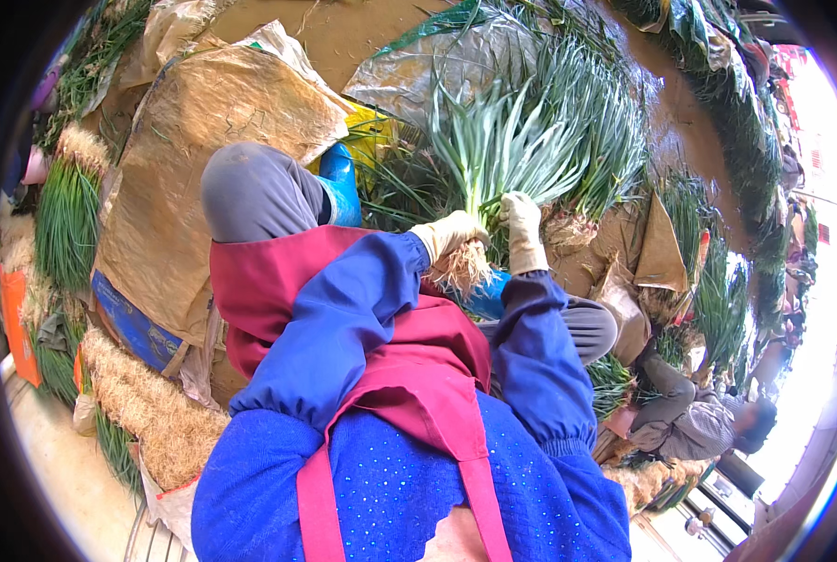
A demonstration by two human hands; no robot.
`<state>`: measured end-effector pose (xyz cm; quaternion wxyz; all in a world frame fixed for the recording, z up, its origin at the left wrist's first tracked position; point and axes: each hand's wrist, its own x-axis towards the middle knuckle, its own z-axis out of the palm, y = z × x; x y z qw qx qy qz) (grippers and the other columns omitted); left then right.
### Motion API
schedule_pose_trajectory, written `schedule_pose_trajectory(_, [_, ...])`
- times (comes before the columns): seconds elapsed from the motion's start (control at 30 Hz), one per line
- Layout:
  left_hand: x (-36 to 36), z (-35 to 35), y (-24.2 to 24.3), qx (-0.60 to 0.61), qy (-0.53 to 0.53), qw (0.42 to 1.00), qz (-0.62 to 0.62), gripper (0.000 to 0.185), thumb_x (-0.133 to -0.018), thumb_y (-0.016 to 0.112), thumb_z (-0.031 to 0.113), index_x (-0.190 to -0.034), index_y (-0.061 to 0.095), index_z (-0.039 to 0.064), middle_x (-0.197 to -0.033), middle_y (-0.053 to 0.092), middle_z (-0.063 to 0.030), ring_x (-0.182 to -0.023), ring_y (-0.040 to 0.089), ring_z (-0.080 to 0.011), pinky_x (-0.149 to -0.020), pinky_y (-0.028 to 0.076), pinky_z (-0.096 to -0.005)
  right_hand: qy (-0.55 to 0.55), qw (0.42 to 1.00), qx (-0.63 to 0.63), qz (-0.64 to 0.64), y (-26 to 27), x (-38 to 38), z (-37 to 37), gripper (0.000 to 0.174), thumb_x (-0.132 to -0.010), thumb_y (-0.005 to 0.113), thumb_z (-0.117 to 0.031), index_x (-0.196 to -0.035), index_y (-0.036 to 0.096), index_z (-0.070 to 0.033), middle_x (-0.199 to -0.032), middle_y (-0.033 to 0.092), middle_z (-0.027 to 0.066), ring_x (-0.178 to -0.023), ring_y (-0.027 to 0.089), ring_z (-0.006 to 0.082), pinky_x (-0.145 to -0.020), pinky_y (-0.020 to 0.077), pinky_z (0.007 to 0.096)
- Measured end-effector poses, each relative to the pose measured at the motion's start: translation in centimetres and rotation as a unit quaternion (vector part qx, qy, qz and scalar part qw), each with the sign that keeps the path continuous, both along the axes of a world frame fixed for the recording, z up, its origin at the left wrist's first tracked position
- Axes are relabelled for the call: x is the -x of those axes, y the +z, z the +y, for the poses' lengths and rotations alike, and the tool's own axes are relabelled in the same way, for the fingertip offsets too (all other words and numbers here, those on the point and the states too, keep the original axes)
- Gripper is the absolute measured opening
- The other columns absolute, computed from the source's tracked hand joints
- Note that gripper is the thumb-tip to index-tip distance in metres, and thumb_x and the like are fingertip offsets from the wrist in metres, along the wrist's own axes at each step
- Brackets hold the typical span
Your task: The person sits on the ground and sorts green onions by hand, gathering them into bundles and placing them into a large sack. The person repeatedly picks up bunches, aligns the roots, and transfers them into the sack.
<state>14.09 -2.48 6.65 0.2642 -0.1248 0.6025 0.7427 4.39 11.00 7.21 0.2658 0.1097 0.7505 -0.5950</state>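
My left hand, in a cream work glove, is closed around the lower stems of a bunch of green onions. Pale roots hang below that grip, and the long leaves fan out away from me. At the right edge of the same bunch, my gloved right hand has its fingers curled in against the outer leaves; its fingertips are partly hidden. Just beyond it lies a large pile of green onions, with roots towards me.
Loose greens lie between my blue boots. A tan woven sheet covers ground to the left, near bundled onions and a rooty heap. Grey plastic sheeting lies ahead. Another person sits at right.
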Motion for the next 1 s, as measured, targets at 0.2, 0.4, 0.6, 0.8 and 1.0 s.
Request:
schedule_pose_trajectory(0.2, [-0.2, 1.6, -2.1, -0.011, 0.027, 0.993, -0.117, 0.010, -0.069, 0.069, 0.009, -0.068, 0.063, 0.001, -0.060, 0.059, -0.0057, -0.049, 0.053, -0.0139, -0.046, 0.041, -0.0293, 0.013, 0.995, 0.102, 0.017, 1.4, -3.6, -1.5, 0.005, -0.087, 0.057, -0.010, -0.088, 0.054, -0.007, -0.073, 0.056, 0.0009, -0.061, 0.051, 0.0102, -0.054, 0.0414, 0.0243])
schedule_pose_trajectory(0.4, [0.2, 1.9, -5.0, 0.374, -0.262, 0.888, 0.052, 0.023, -0.080, 0.057, 0.022, -0.092, 0.073, 0.011, -0.093, 0.070, -0.0126, -0.087, 0.068, -0.0284, -0.077, 0.053, -0.0382, 0.150, 0.936, -0.191, 0.256, 3.1, -2.8, -4.7, 0.024, -0.089, 0.061, -0.023, -0.091, 0.053, -0.001, -0.077, 0.062, 0.0138, -0.069, 0.061, 0.0257, -0.067, 0.0488, 0.0355])
schedule_pose_trajectory(0.6, [0.4, 2.3, -7.0, 0.436, -0.299, 0.831, 0.173, 0.020, -0.082, 0.058, 0.020, -0.089, 0.072, 0.009, -0.087, 0.070, -0.0130, -0.079, 0.068, -0.0282, -0.073, 0.053, -0.0441, 0.285, 0.813, -0.435, 0.263, -0.3, -2.7, -8.0, 0.045, -0.076, 0.073, -0.035, -0.099, 0.052, -0.003, -0.086, 0.065, 0.0234, -0.085, 0.063, 0.0428, -0.073, 0.0499, 0.0458])
schedule_pose_trajectory(0.8, [0.1, 2.5, -7.8, 0.384, -0.178, 0.906, 0.014, 0.021, -0.073, 0.066, 0.028, -0.087, 0.072, 0.014, -0.079, 0.070, -0.0116, -0.079, 0.068, -0.0302, -0.069, 0.052, -0.0451, 0.427, 0.642, -0.424, 0.476, -2.2, -2.8, -7.0, 0.013, -0.079, 0.064, -0.015, -0.086, 0.059, -0.006, -0.082, 0.059, 0.0154, -0.082, 0.061, 0.0339, -0.067, 0.0495, 0.0447])
schedule_pose_trajectory(1.0, [-0.6, 2.4, -7.3, 0.447, -0.234, 0.860, 0.074, 0.010, -0.068, 0.065, 0.018, -0.071, 0.071, 0.011, -0.075, 0.069, -0.0134, -0.074, 0.068, -0.0306, -0.062, 0.052, -0.0451, 0.332, 0.885, -0.244, 0.216, -0.6, -5.2, -5.4, 0.018, -0.081, 0.066, -0.017, -0.089, 0.059, -0.003, -0.078, 0.058, 0.0104, -0.079, 0.059, 0.0242, -0.071, 0.0471, 0.0354])
